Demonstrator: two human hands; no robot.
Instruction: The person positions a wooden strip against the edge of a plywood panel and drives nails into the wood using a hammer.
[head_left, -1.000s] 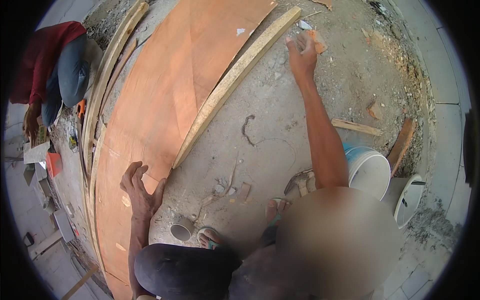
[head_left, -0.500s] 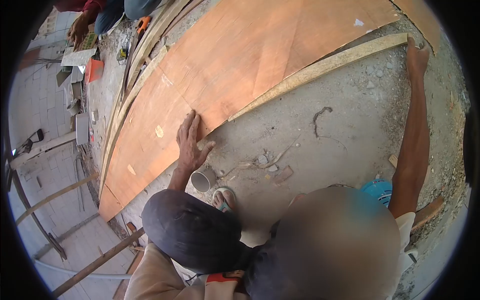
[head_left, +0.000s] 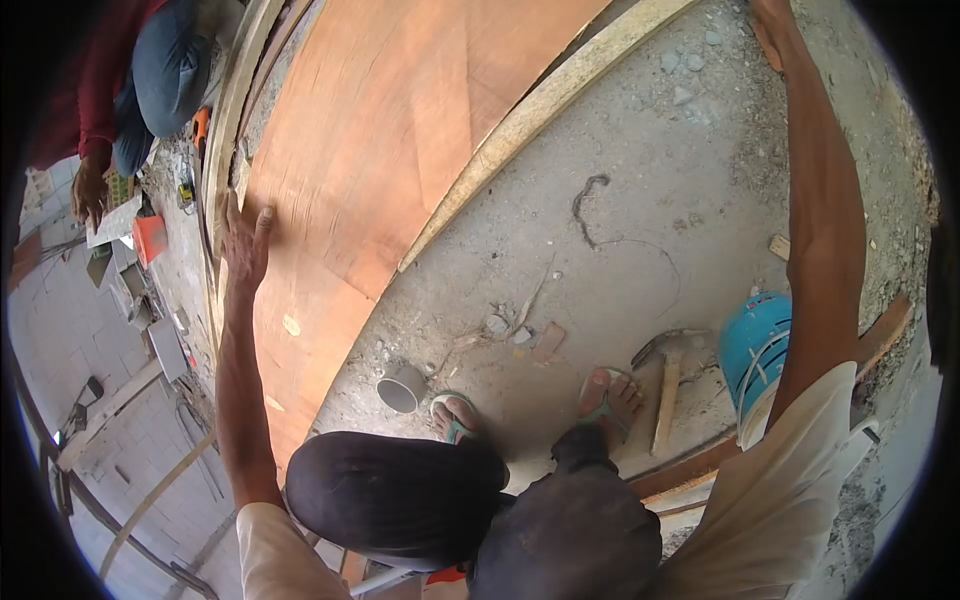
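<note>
Reaching wide over the ground with both arms, with the plywood sheet [head_left: 370,140] lying ahead and to the left, between long timber strips [head_left: 228,125] on one side and a pale batten [head_left: 560,95] close along the other. For steady handling, probably best to spread pressure through palm and finger pads rather than press at one point, to settle weight over both feet before leaning further, and to avoid dragging the thin panel over loose grit. Wise, too, to watch for splinters along the raw edge and to guard the fingertips against pinching beside the strips. At the left hand [head_left: 245,250], stretched forward to the sheet's left edge, next to the strips, with wrist roughly in line with the forearm, fingers pointing away from the body, thumb spread well apart over the plywood and nothing visibly pinched between. At the right hand [head_left: 775,12], extended far forward and cut off by the top of the view, near an orange-brown fragment [head_left: 768,45]; impossible to tell whether closed or spread. Beside the right arm, a blue bucket [head_left: 757,345]; near the feet, a hammer [head_left: 667,395], well apart from both hands.
</note>
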